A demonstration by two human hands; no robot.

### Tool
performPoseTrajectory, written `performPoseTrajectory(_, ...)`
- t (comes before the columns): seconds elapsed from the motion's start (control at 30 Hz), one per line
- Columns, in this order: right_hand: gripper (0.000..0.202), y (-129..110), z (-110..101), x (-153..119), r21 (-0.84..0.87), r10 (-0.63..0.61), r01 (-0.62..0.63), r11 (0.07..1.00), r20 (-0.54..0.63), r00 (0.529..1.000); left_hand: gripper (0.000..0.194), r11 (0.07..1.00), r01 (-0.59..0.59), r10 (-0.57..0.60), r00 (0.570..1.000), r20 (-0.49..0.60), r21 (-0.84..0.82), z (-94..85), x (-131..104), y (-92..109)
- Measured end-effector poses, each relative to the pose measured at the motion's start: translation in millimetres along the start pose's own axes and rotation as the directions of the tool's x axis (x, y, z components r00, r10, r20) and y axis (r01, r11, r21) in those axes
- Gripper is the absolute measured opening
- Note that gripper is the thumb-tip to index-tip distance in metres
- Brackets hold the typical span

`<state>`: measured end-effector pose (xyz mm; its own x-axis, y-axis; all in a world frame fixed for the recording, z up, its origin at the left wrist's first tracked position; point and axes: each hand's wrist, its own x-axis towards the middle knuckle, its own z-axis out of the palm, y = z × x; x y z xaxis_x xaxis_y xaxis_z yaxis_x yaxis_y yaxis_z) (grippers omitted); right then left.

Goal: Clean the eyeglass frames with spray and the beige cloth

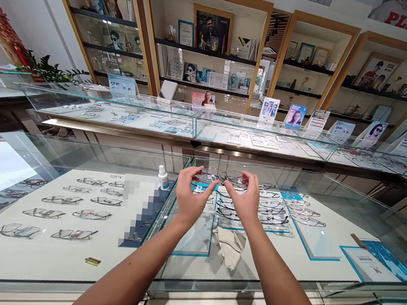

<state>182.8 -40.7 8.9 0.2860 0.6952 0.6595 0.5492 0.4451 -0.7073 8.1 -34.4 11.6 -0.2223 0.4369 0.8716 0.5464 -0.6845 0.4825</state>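
In the middle of the head view, a pair of eyeglasses (235, 176) is raised above the glass counter, held between my two hands. My left hand (192, 195) pinches its left side between thumb and fingers. On the opposite side, my right hand (245, 198) grips it in the same way. Beneath my hands, a beige cloth (230, 247) lies crumpled on the glass top. Several dark-framed eyeglasses (251, 217) sit in rows behind and below my right hand. A small white spray bottle (163, 177) stands to the left of my left hand.
Rows of eyeglasses (62, 200) fill the left part of the display counter. A small gold-coloured piece (92, 261) lies near its front edge. Blue-and-white cards (369, 264) are at the right. Another glass showcase (227, 135) with standing cards runs behind, before wall shelves (206, 53).
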Motion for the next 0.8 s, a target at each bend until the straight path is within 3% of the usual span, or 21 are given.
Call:
performPoseTrajectory(0.27,0.053,2.4,2.5,-0.9,0.058,0.061,-0.064,0.996,0.047,0.997,0.052,0.991,0.013,-0.016,1.000,-0.023,-0.136,2.3,0.6,-1.2)
performPoseTrajectory(0.6,0.053,3.4,5.7,-1.3,0.130,0.098,-0.106,0.986,0.065,0.993,0.053,0.945,0.114,-0.123,0.992,-0.012,-0.306,5.1,-2.0,1.1)
performPoseTrajectory(0.8,0.054,6.3,7.4,0.8,0.281,0.209,-0.225,0.933,0.085,0.974,0.050,0.955,0.151,-0.145,0.989,0.042,-0.254,6.7,-1.5,-4.5)
